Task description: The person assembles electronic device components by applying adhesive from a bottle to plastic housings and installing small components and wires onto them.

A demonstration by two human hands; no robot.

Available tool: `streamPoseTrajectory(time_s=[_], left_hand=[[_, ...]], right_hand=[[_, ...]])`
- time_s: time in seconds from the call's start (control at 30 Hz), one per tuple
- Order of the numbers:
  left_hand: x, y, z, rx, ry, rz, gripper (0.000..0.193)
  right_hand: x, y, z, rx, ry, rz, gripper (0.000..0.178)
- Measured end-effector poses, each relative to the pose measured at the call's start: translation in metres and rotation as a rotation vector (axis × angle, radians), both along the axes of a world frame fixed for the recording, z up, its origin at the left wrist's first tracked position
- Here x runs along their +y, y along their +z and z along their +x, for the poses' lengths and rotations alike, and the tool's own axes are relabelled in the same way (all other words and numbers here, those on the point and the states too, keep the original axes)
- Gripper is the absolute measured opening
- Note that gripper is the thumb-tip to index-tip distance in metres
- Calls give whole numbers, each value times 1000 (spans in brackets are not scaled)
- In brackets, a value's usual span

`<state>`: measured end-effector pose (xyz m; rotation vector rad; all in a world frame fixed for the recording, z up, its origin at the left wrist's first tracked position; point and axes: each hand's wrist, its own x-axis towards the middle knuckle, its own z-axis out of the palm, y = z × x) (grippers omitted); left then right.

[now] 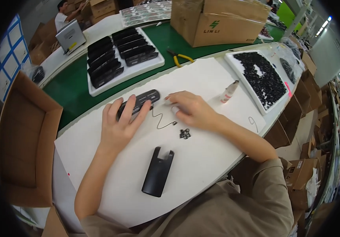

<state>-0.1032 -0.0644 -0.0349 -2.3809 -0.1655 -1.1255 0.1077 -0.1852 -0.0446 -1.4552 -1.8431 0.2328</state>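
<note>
Casing (152, 95), black and round-ended, lies aslant on the white sheet (217, 158) covering the tabletop, toward its far edge and left of the middle. The left hand (118, 123) is clasped over it, fingers spread across the top and thumb at the near side, apparently to keep it from sliding. A thin wire (160, 127) curves from beside that thumb to a small plug, lying loose, which probably keeps strain off it. The right hand (195, 110) rests just right of the casing, its fingers bent; whether anything is pinched there cannot be told. Small black clips (185, 134) sit heaped below it, seemingly grouped for easy picking. A black cover (157, 172) lies toward the near edge, notched end pointing away, apart from both hands. A bottle (228, 94) stands upright by the right edge, presumably clear of the forearms. A tray (247, 85) of tiny black parts overlaps the far right corner. Beyond the far edge, another tray (132, 73) carries black casings in two rows, likely lined up for counting, with yellow-handled pliers (174, 55) beside it.
</note>
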Motion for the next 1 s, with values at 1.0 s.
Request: streamPoseTrajectory(time_s=[1.0], left_hand=[[1, -5, -5, 24, 11, -736, 66]], right_hand=[[58, 56, 3, 167, -5, -952, 15]])
